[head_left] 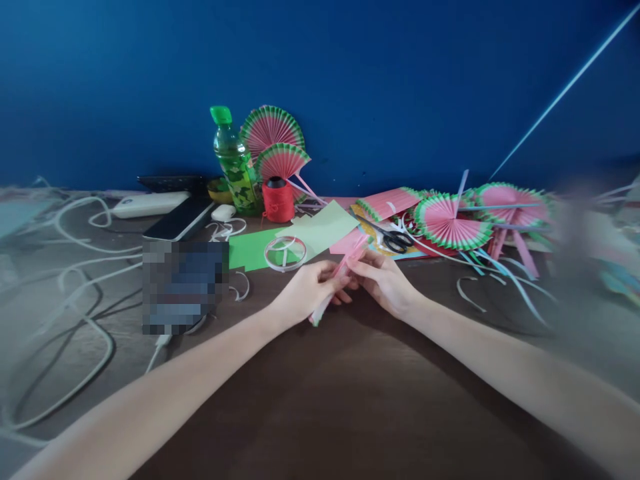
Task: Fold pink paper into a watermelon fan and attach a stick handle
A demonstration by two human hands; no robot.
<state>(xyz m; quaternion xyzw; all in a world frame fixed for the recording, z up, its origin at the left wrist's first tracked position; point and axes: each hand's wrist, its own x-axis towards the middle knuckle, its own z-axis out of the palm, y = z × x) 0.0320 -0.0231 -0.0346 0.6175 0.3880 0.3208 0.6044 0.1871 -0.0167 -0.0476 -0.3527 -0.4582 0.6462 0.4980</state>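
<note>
At the middle of the worktop, a folded pink paper strip was positioned between the person's left hand and right hand, slanting away toward the upper right. The left hand was closed on the lower portion, and the green-tipped end projected below its thumb. The right hand pinched the upper portion. Black scissors lay just beyond the right hand; a pale green sheet lay beyond the left.

Held as a narrow, folded pink paper strip, green-tipped at seven o'clock, slanting toward one.
</note>
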